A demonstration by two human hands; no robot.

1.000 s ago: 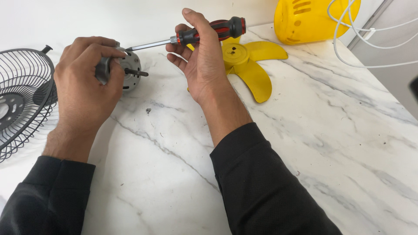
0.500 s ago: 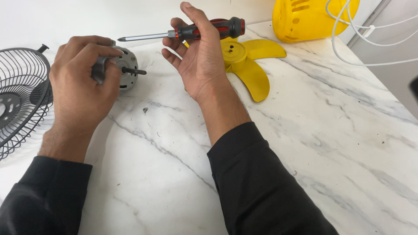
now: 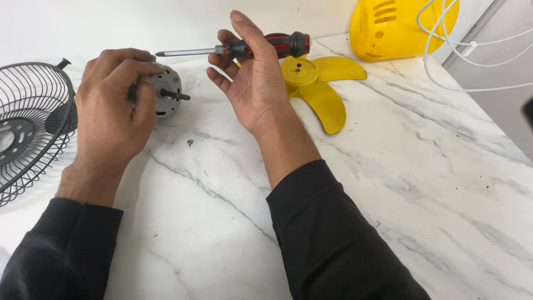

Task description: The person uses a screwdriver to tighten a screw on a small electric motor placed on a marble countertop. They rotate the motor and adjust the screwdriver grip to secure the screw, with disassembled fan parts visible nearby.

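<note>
My left hand grips a small grey fan motor on the marble table, its dark shaft pointing right. My right hand holds a red and black screwdriver by the handle, fingers loosely spread, the metal tip pointing left just above the motor and clear of it. A tiny dark screw lies on the marble between my two hands.
A black wire fan guard lies at the left edge. A yellow fan blade rests behind my right hand, a yellow fan housing at the back, and white cables trail at the right.
My right hand has lifted the screwdriver away from the motor and drawn it slightly right. My left hand has kept hold of the motor, tilting it so the shaft shows.
</note>
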